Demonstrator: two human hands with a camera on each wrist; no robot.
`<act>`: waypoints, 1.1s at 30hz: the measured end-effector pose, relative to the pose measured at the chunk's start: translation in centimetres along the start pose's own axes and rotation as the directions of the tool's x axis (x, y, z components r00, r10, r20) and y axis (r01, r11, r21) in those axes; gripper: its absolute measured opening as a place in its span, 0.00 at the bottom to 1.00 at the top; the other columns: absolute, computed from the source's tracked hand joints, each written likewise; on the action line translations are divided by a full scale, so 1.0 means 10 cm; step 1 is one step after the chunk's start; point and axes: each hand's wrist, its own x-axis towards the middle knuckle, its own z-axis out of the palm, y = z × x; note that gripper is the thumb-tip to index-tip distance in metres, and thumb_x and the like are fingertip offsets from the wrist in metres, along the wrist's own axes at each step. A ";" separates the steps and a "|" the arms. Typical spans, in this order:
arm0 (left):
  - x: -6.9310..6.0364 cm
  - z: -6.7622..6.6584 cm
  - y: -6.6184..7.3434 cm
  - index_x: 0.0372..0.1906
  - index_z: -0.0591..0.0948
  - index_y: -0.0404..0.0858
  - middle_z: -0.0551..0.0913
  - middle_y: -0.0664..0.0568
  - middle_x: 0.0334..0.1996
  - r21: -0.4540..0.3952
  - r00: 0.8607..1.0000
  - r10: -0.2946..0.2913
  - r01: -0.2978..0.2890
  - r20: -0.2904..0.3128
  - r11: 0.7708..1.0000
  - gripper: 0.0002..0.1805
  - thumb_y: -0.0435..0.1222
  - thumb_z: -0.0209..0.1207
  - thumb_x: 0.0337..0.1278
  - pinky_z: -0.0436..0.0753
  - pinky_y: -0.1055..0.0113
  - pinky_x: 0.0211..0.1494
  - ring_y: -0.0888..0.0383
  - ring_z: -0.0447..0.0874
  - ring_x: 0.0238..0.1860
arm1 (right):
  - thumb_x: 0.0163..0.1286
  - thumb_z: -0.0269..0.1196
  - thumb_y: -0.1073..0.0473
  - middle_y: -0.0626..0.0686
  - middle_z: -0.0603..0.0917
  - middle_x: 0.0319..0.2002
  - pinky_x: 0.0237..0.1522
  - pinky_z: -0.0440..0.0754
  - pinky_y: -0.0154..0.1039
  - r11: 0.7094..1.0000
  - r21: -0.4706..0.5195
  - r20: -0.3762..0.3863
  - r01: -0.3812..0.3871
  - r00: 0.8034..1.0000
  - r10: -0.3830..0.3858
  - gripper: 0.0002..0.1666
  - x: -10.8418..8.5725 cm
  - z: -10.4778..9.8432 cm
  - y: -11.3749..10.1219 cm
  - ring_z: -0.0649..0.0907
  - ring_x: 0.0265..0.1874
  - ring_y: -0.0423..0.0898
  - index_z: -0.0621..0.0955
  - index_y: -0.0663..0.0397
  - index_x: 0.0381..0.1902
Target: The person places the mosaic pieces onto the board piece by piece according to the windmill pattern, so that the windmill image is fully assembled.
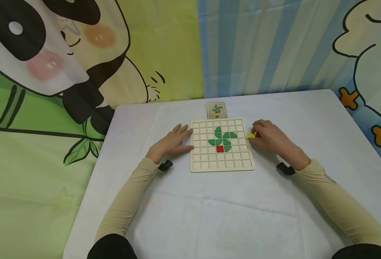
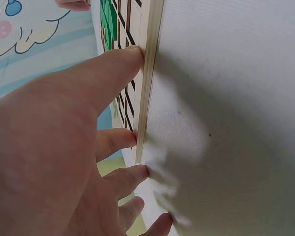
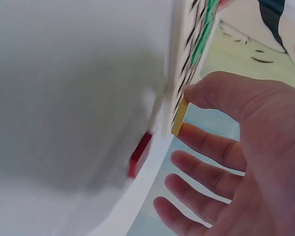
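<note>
A square wooden grid board (image 1: pixel 206 157) lies on the white table, with several green quarter-round pieces (image 1: pixel 230 135) and one red square piece (image 1: pixel 220 148) set near its middle. My left hand (image 1: pixel 171 143) rests at the board's left edge, thumb and index fingertip touching its side, fingers spread. Beside the right edge, my right hand (image 1: pixel 269 137) pinches a yellow piece (image 3: pixel 180 118) between thumb and index finger, the other fingers loosely bent. A second red piece (image 3: pixel 139 155) lies on the table below that hand, partly hidden by it in the head view.
Behind the board lies a small pattern card (image 1: pixel 216 110) showing a similar figure in green, red and yellow. A white cloth covers the table (image 1: pixel 209 216). Cartoon-printed curtains (image 1: pixel 167 46) hang behind and to the left.
</note>
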 end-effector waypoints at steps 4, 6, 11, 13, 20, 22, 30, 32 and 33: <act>0.01 0.01 0.00 0.82 0.52 0.50 0.44 0.48 0.83 0.006 1.000 0.002 -0.002 -0.002 1.000 0.47 0.64 0.54 0.66 0.48 0.44 0.82 0.46 0.30 0.83 | 0.65 0.71 0.54 0.65 0.77 0.60 0.62 0.75 0.60 0.998 0.027 0.020 0.053 0.998 -0.053 0.18 0.00 0.05 -0.18 0.76 0.60 0.63 0.83 0.62 0.44; 0.01 0.00 0.00 0.82 0.52 0.50 0.44 0.48 0.83 0.007 1.000 0.000 0.000 -0.002 1.000 0.47 0.64 0.54 0.66 0.48 0.45 0.82 0.46 0.30 0.83 | 0.64 0.72 0.53 0.64 0.79 0.59 0.63 0.76 0.58 0.994 0.025 0.014 0.104 0.994 -0.104 0.19 0.00 0.09 -0.30 0.76 0.61 0.62 0.83 0.61 0.44; 0.00 -0.01 0.00 0.82 0.52 0.50 0.44 0.48 0.83 -0.004 1.000 -0.006 0.006 0.002 1.000 0.46 0.63 0.54 0.66 0.48 0.44 0.82 0.46 0.30 0.83 | 0.62 0.73 0.53 0.59 0.81 0.55 0.61 0.79 0.54 0.967 0.028 -0.038 0.252 0.967 -0.251 0.18 -0.06 0.25 -0.60 0.78 0.59 0.58 0.83 0.58 0.44; 0.00 0.00 0.00 0.82 0.52 0.50 0.44 0.48 0.83 -0.005 1.000 -0.008 0.008 0.005 1.000 0.46 0.63 0.54 0.66 0.47 0.44 0.82 0.46 0.30 0.83 | 0.62 0.73 0.53 0.58 0.82 0.54 0.60 0.79 0.53 0.953 0.024 -0.050 0.302 0.952 -0.301 0.17 -0.08 0.32 -0.69 0.78 0.58 0.57 0.83 0.57 0.43; 0.00 0.00 0.00 0.82 0.52 0.51 0.44 0.48 0.83 0.002 1.000 -0.003 0.003 0.005 1.000 0.46 0.63 0.54 0.66 0.48 0.44 0.82 0.46 0.30 0.83 | 0.64 0.71 0.56 0.55 0.82 0.51 0.57 0.80 0.51 0.914 -0.010 -0.080 0.406 0.911 -0.405 0.10 -0.11 0.44 -0.88 0.78 0.56 0.54 0.84 0.54 0.39; 0.00 0.00 0.00 0.82 0.52 0.50 0.44 0.48 0.83 0.002 1.000 0.000 0.000 0.003 1.000 0.46 0.63 0.54 0.66 0.48 0.44 0.82 0.46 0.30 0.83 | 0.63 0.72 0.56 0.55 0.83 0.51 0.58 0.79 0.51 0.916 -0.015 -0.093 0.401 0.912 -0.400 0.10 -0.10 0.45 -0.91 0.78 0.56 0.54 0.84 0.53 0.39; 0.00 -0.01 0.00 0.82 0.51 0.50 0.43 0.48 0.83 -0.004 1.000 -0.001 0.001 0.006 1.000 0.47 0.64 0.54 0.66 0.48 0.44 0.82 0.46 0.30 0.83 | 0.64 0.72 0.55 0.54 0.83 0.52 0.59 0.79 0.51 0.937 -0.004 -0.088 0.349 0.933 -0.348 0.09 -0.10 0.47 -0.96 0.78 0.57 0.54 0.85 0.51 0.39; -0.01 -0.01 0.01 0.82 0.52 0.50 0.44 0.47 0.83 0.005 1.000 0.005 -0.005 0.004 1.000 0.47 0.64 0.54 0.66 0.48 0.43 0.82 0.45 0.30 0.83 | 0.65 0.71 0.56 0.54 0.83 0.51 0.58 0.79 0.51 0.935 0.005 -0.093 0.355 0.931 -0.353 0.07 -0.09 0.48 -0.96 0.79 0.56 0.54 0.86 0.51 0.39; -0.01 -0.01 0.01 0.82 0.52 0.49 0.44 0.47 0.83 0.008 1.000 0.009 -0.009 0.002 1.000 0.47 0.64 0.54 0.66 0.49 0.43 0.82 0.45 0.31 0.83 | 0.65 0.71 0.57 0.54 0.83 0.51 0.57 0.80 0.50 0.933 0.012 -0.094 0.359 0.929 -0.357 0.06 -0.09 0.49 -0.96 0.79 0.56 0.53 0.86 0.51 0.39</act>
